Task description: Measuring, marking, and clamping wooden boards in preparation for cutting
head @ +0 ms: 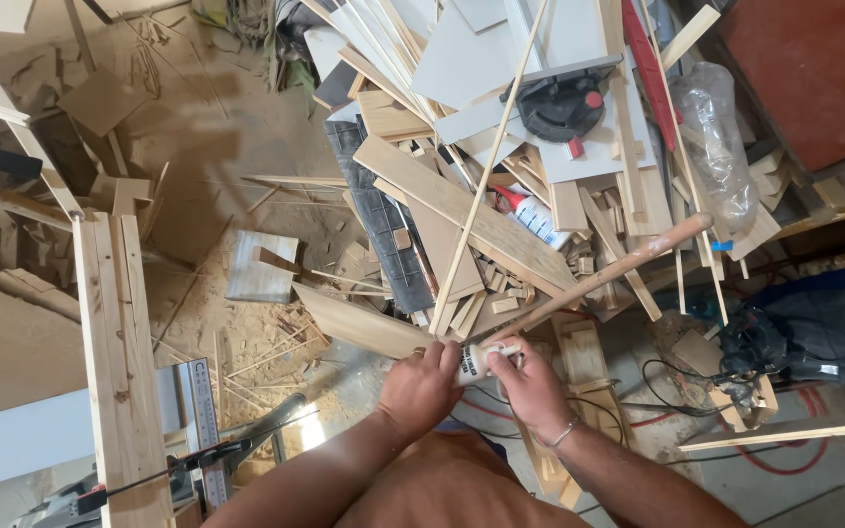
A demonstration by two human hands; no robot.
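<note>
Both my hands meet at the lower middle around a small white glue bottle (474, 363) with a dark-printed label. My left hand (421, 389) wraps the bottle's lower end. My right hand (530, 385), with a thin bracelet on the wrist, grips its upper end by the cap. A long round wooden handle (606, 276) runs from just above the bottle up to the right. Whether the bottle touches the handle I cannot tell.
A big heap of wood offcuts, slats and white panels (501, 176) covers the sawdust floor ahead. A black power tool (561, 106) lies in the heap. A pale wooden frame (119, 352) stands at left beside a metal square (202, 411). Cables and a dark tool (765, 342) lie at right.
</note>
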